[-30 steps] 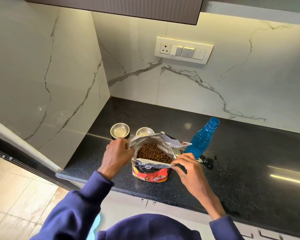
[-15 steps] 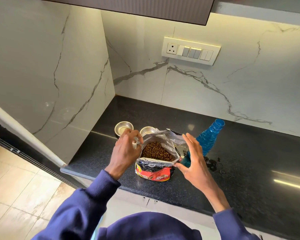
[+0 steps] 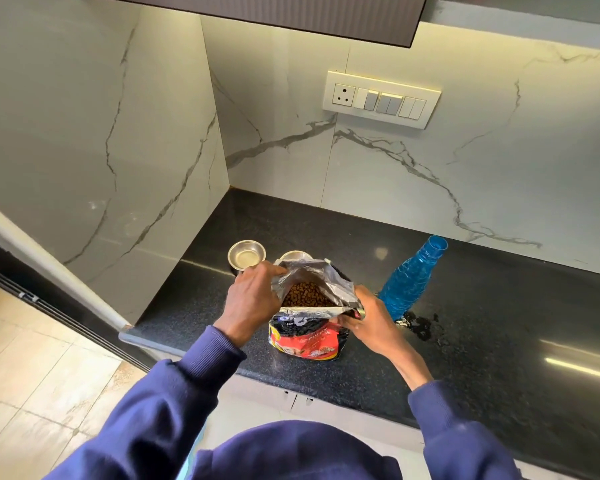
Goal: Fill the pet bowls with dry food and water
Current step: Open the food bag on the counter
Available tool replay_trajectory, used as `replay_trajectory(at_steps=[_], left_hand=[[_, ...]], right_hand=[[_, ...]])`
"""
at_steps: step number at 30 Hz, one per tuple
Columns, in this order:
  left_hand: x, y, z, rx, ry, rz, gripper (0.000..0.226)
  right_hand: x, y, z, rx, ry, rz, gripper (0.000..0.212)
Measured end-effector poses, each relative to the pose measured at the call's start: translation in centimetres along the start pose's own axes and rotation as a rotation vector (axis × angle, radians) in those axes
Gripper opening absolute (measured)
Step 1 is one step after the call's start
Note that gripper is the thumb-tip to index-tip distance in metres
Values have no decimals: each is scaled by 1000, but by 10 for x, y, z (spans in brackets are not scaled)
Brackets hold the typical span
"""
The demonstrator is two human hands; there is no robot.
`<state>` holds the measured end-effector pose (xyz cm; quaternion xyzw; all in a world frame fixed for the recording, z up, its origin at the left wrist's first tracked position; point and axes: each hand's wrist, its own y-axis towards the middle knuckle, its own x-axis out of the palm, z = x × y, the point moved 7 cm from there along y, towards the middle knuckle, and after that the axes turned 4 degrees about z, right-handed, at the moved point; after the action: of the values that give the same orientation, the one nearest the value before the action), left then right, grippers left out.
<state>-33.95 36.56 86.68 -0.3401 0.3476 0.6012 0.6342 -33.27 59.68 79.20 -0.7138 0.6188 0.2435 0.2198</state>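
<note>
An open red and black pet food bag (image 3: 307,337) stands near the front edge of the black counter (image 3: 499,341), brown kibble (image 3: 305,296) showing inside its silver lining. My left hand (image 3: 252,301) pinches the bag's left rim. My right hand (image 3: 369,320) grips the right rim at the front corner. Two small steel bowls sit just behind the bag: the left bowl (image 3: 246,255) is fully in view and holds no food, the right bowl (image 3: 293,255) is mostly hidden by the bag's top. A blue water bottle (image 3: 411,277) with no cap stands to the right.
A small puddle of water (image 3: 423,325) lies on the counter by the bottle's base. Marble walls close the corner behind and to the left. A switch panel (image 3: 381,98) is on the back wall. The counter drops off at the left to tiled floor (image 3: 32,375).
My right hand, open beside the bag half a second ago, has come back down and taken hold of the bag's right rim. My left hand has kept its hold on the left rim.
</note>
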Motion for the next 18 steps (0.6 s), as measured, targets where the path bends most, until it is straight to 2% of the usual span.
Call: replay_trajectory(at_steps=[2,4,11,13,18], left_hand=[[2,-1,-2,-5,2,-7,54],[3,-3,-1,3,-4,-15,58],[2,-7,6,48,-74,57,65],[5,-7,2,58,-84,72,68],[2,0,-7,73,-192,31,68]], right_hand=[[7,-2,2,-10,-10,16,51],[12,-4,5,-24,-25,28,43],[14,-4,6,-47,-14,90,35],[12,-7,5,-73,-34,113,39],[-10,-22,0,-78,51,240,72]])
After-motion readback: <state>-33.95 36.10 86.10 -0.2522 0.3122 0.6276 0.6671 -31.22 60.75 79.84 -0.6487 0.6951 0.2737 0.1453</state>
